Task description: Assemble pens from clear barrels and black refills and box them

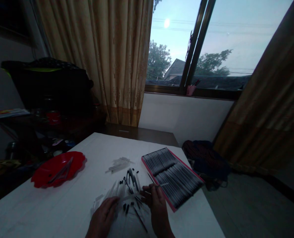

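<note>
My left hand (104, 213) is closed at the near side of the table, its fingertips on a clear plastic tube (129, 197) that points toward my right hand. My right hand (157, 204) has thumb and fingers pinched together beside the box; what they hold is too dark to make out. Between and beyond the hands lie thin dark pen-like sticks (140, 219), small black caps (126, 208) and more clear tubes. Farther back sits a small pile of clear tubes (120, 164). To the right, a pink-edged box (173, 209) holds two rows of slim dark-and-clear pieces (181, 183).
A red scalloped dish (42, 175) with clear pieces in it stands at the left of the white table (87, 175). Dark clothing or bags (206, 162) lie beyond the right edge. A dark cluttered desk (69, 122) is at the left back, curtains and a window ahead.
</note>
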Tool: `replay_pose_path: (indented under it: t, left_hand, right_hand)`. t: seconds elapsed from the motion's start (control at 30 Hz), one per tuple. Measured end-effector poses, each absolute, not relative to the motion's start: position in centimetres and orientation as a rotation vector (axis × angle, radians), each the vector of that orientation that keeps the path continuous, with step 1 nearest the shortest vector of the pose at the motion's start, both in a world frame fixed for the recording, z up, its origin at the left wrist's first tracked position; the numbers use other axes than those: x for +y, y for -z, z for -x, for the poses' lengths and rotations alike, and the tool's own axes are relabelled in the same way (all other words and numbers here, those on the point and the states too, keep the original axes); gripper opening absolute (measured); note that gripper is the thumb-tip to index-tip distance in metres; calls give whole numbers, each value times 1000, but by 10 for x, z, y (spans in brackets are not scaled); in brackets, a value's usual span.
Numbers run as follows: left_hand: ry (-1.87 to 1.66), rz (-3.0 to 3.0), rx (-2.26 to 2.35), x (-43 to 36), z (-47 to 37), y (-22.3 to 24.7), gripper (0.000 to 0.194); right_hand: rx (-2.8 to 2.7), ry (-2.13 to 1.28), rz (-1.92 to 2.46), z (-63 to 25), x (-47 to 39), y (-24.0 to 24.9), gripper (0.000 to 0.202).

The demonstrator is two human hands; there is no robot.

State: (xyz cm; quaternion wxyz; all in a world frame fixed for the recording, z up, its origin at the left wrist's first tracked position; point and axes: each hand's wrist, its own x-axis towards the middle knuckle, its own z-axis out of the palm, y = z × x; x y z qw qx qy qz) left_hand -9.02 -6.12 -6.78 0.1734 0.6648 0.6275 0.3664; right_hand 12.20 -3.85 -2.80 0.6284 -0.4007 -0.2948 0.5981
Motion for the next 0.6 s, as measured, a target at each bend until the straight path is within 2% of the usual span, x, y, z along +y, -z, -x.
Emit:
replay_pose_path:
  t: [0.3, 0.6]
  left_hand:
    - [-1102, -1938, 1771, -66, 91, 67, 33]
    - [-1104, -2137, 1652, -61, 86, 58, 26]
  right_hand:
    - [-554, -1447, 892, -112, -42, 25, 44]
    - [-843, -1339, 985, -122, -32, 10, 47]
